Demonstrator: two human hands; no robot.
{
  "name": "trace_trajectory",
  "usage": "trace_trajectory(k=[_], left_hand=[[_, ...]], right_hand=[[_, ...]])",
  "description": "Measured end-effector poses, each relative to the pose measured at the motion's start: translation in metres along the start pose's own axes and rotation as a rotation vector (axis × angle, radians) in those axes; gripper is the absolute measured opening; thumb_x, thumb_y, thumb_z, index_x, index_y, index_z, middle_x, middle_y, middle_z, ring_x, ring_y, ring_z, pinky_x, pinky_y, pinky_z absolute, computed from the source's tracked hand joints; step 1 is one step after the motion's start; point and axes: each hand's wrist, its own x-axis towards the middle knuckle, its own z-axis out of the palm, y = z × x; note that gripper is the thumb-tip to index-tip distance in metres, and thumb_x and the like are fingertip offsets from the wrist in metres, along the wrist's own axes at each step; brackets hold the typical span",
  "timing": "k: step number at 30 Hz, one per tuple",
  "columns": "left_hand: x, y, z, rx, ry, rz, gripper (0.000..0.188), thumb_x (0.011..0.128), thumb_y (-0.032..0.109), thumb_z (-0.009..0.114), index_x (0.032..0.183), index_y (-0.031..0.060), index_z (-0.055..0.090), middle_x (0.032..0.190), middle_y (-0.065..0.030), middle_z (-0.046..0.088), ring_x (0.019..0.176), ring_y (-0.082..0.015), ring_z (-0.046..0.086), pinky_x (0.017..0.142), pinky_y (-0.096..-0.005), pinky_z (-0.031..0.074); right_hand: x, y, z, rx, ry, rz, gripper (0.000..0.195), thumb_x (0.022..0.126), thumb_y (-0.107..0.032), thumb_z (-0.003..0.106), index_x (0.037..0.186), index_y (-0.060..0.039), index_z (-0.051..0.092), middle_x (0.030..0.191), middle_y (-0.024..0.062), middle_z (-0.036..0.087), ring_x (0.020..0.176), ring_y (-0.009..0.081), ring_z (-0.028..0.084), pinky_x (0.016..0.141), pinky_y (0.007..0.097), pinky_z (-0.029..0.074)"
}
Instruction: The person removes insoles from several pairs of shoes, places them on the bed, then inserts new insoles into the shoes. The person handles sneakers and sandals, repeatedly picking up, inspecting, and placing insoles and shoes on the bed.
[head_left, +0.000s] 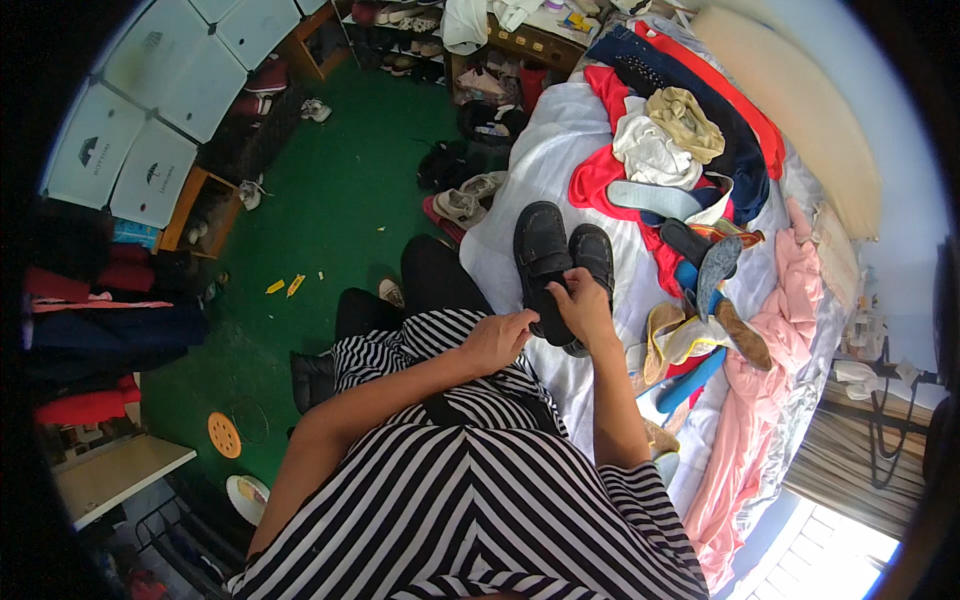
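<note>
A pair of black slip-on shoes lies on a white bed sheet (487, 259), toes pointing away from me. My left hand (499, 341) pinches the heel end of the left black shoe (541, 236). Over that shoe's opening, my right hand (585, 307) has its thumb and forefinger close together at the edge. Dark material fills the opening; whether it is a separate insole I cannot tell. The right black shoe (592, 251) sits beside it, partly covered by my right hand and wrist.
Loose insoles, among them a grey one (718, 277), a brown one (742, 334) and a blue one (690, 380), lie to the right. Beyond are crumpled clothes (652, 150) and a pink cloth (757, 405). Worn sneakers (459, 208) stand on the green floor (337, 172) by the bed.
</note>
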Motion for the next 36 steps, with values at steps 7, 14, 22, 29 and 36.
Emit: trace_trajectory(k=[7, 14, 22, 29, 36], left_hand=[[0.005, 0.003, 0.003, 0.008, -0.047, -0.038, 0.033, 0.089, 0.011, 0.061, 0.119, 0.0015, 0.049, 0.086, -0.0169, 0.068, 0.078, -0.0349, 0.068, 0.066, -0.0435, 0.053], [0.006, -0.011, 0.014, 0.019, 0.033, -0.093, 0.045, 0.087, 0.018, 0.065, 0.121, 0.001, 0.041, 0.082, -0.0197, 0.068, 0.074, -0.0395, 0.067, 0.064, -0.0488, 0.052], [0.011, -0.011, 0.013, 0.125, -0.044, -0.084, 0.04, 0.085, 0.018, 0.068, 0.114, 0.0029, 0.045, 0.077, -0.0185, 0.066, 0.072, -0.0392, 0.066, 0.061, -0.0493, 0.051], [0.01, -0.006, 0.008, 0.098, -0.113, 0.014, 0.013, 0.087, 0.018, 0.061, 0.091, 0.0057, 0.059, 0.076, -0.0161, 0.065, 0.072, -0.0377, 0.065, 0.061, -0.0495, 0.049], [0.01, -0.009, 0.015, 0.088, -0.019, 0.082, 0.013, 0.09, 0.017, 0.059, 0.097, 0.0063, 0.06, 0.077, -0.0155, 0.065, 0.071, -0.0358, 0.065, 0.06, -0.0462, 0.049]], right_hand=[[-0.004, 0.015, -0.022, -0.207, -0.36, 0.069, 0.023, 0.08, -0.02, 0.077, 0.081, 0.0007, 0.068, 0.067, 0.0145, 0.066, 0.064, 0.022, 0.066, 0.06, 0.0344, 0.049], [0.017, 0.026, 0.01, -0.22, -0.194, 0.045, 0.026, 0.077, -0.027, 0.076, 0.078, -0.0024, 0.069, 0.079, 0.0201, 0.068, 0.079, 0.0384, 0.066, 0.071, 0.0447, 0.052], [0.007, 0.035, 0.021, -0.145, -0.044, 0.059, 0.024, 0.078, -0.027, 0.075, 0.079, -0.003, 0.07, 0.078, 0.0201, 0.067, 0.077, 0.0388, 0.066, 0.071, 0.0445, 0.052], [0.005, 0.02, 0.019, -0.173, -0.021, 0.054, 0.022, 0.079, -0.028, 0.073, 0.083, -0.0065, 0.072, 0.081, 0.0177, 0.069, 0.079, 0.0385, 0.067, 0.072, 0.0442, 0.053], [0.001, 0.017, 0.017, -0.653, -0.138, -0.072, 0.019, 0.083, -0.023, 0.065, 0.08, -0.0062, 0.073, 0.083, 0.0179, 0.071, 0.078, 0.0365, 0.07, 0.072, 0.0436, 0.055]])
